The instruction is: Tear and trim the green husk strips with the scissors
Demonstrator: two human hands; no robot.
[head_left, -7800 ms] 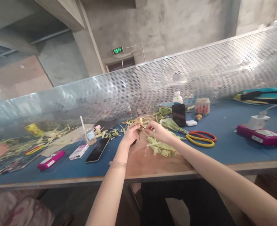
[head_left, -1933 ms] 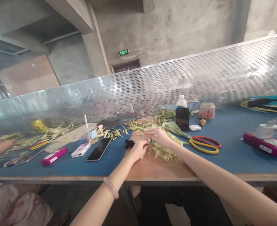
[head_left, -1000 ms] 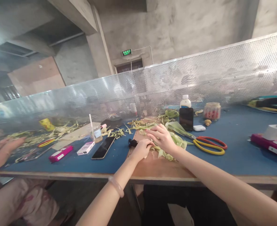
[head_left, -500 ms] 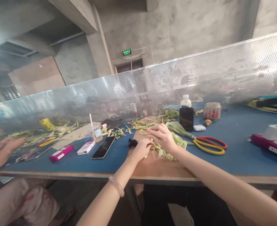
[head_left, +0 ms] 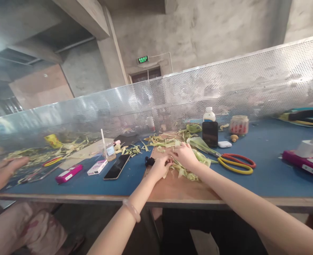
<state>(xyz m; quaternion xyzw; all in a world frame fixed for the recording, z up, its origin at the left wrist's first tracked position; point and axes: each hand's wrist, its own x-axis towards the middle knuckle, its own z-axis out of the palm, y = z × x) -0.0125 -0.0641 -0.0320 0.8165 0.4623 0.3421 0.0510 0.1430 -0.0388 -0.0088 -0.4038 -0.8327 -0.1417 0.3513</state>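
Both my hands meet over a brown board (head_left: 183,189) at the table's front edge. My left hand (head_left: 160,168), below a pale bangle (head_left: 131,210), has its fingers closed, with a bit of pale husk showing beneath. My right hand (head_left: 185,155) reaches in from the right, its fingers bent and pinched on pale green husk close to the left fingertips. Loose corn husks (head_left: 189,174) lie under and beside the right hand. A black bundle (head_left: 149,161) sits left of my left hand. What lies between the fingertips is mostly hidden.
Right of my hands are scissors (head_left: 237,164), an earbud case (head_left: 224,144), an upright black device (head_left: 210,134), a bottle (head_left: 208,114) and a jar (head_left: 238,125). To the left lie a phone (head_left: 117,166), a small box (head_left: 97,166) and a cup (head_left: 109,150). Another person's hands (head_left: 16,163) work far left.
My right hand's fingers have drawn down and bent closer to my left fingertips. My left hand stays nearly in place.
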